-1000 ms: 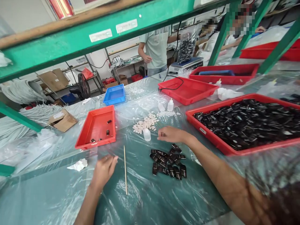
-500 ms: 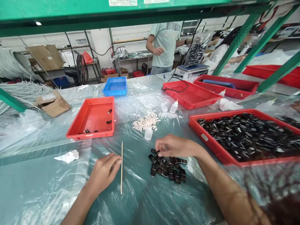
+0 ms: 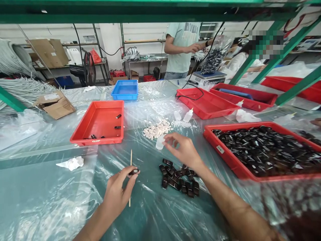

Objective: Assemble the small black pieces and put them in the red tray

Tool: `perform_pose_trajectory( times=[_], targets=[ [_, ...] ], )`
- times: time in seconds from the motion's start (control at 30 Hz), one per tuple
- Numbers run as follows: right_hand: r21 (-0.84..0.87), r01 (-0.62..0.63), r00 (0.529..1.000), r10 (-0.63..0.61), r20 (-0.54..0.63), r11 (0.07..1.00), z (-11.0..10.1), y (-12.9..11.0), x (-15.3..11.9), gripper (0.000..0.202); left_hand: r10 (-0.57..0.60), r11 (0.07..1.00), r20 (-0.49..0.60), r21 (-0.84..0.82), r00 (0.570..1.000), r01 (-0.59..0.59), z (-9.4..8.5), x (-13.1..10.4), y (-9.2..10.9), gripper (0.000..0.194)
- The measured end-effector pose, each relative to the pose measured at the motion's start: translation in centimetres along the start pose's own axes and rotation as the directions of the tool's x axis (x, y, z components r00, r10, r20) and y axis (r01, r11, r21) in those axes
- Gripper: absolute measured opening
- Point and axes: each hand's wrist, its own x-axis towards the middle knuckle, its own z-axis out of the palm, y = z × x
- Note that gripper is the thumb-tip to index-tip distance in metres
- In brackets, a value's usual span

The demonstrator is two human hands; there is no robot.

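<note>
my left hand [image 3: 118, 187] pinches one black piece [image 3: 133, 171] between thumb and forefinger, up over the desk [image 3: 152, 217], with a light spot showing on its face. the wooden stick [image 3: 131, 158] lies behind that hand, partly covered by it. my right hand [image 3: 185, 150] reaches to the small white bottle [image 3: 159, 143], which leans a little; my fingertips are at its upper edge, but i cannot tell whether they have closed on it.

so i judge the step in hand to be this: one piece held ready in one hand, the other getting to the bottle. from here, i'd say the move calls for a sure pinch on the bottle, without scattering the pale bits [image 3: 157, 130] just behind it, and a steady left hand so the piece does not turn or slip.

the loose cluster of black pieces [image 3: 178, 180] lies on the desk below my right wrist, near the full red tray [image 3: 229, 160]. the left red tray [image 3: 97, 117] has only a few black ones in it.
</note>
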Motion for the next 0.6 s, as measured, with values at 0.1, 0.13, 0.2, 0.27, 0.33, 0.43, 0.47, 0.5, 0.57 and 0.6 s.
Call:
perform_pose_trajectory(
  times=[0.1,0.13,0.2,0.27,0.33,0.43,0.47,0.5,0.57,0.6],
  targets=[
    [-0.048,-0.071,0.997,0.07,-0.02,0.996,-0.6,3.5,1.8,0.032,-0.012,1.0,0.008,0.017,1.0,0.012,0.0,0.2,0.1,0.017],
    [-0.041,-0.078,0.997,0.078,0.005,0.996,-0.4,4.3,2.0,0.038,-0.003,1.0,0.02,0.026,1.0,0.002,0.0,0.1,0.1,0.017],
    [-0.016,-0.086,0.996,0.087,0.038,0.996,0.5,5.4,2.2,0.044,0.014,0.999,0.04,0.042,0.999,-0.016,0.2,0.0,0.1,0.017],
    [0.026,-0.082,0.995,0.08,0.054,0.996,1.4,5.6,2.0,0.042,0.03,0.998,0.046,0.053,0.998,-0.033,0.3,0.0,0.1,0.019],
    [0.092,-0.058,0.995,0.05,0.085,0.994,2.1,5.0,1.7,0.041,0.052,0.997,0.031,0.055,0.998,-0.053,0.2,0.1,0.0,0.022],
    [0.203,0.0,0.988,-0.031,0.149,0.979,2.4,2.8,0.6,0.044,0.078,0.996,-0.027,0.053,0.997,-0.076,0.1,0.3,-0.3,0.021],
    [0.224,0.027,0.982,-0.068,0.175,0.974,2.4,1.8,0.1,0.046,0.084,0.995,-0.051,0.054,0.995,-0.082,0.0,0.4,-0.5,0.02],
    [0.23,0.064,0.973,-0.112,0.2,0.971,2.3,0.8,-0.5,0.048,0.088,0.995,-0.07,0.056,0.994,-0.084,-0.1,0.5,-0.6,0.02],
    [0.209,0.164,0.951,-0.211,0.227,0.964,2.2,-1.0,-1.7,0.05,0.094,0.994,-0.09,0.057,0.991,-0.089,-0.3,0.6,-0.9,0.021],
    [0.188,0.215,0.939,-0.256,0.23,0.958,2.1,-1.7,-2.3,0.048,0.097,0.994,-0.095,0.058,0.991,-0.092,-0.3,0.7,-0.9,0.023]
  ],
)
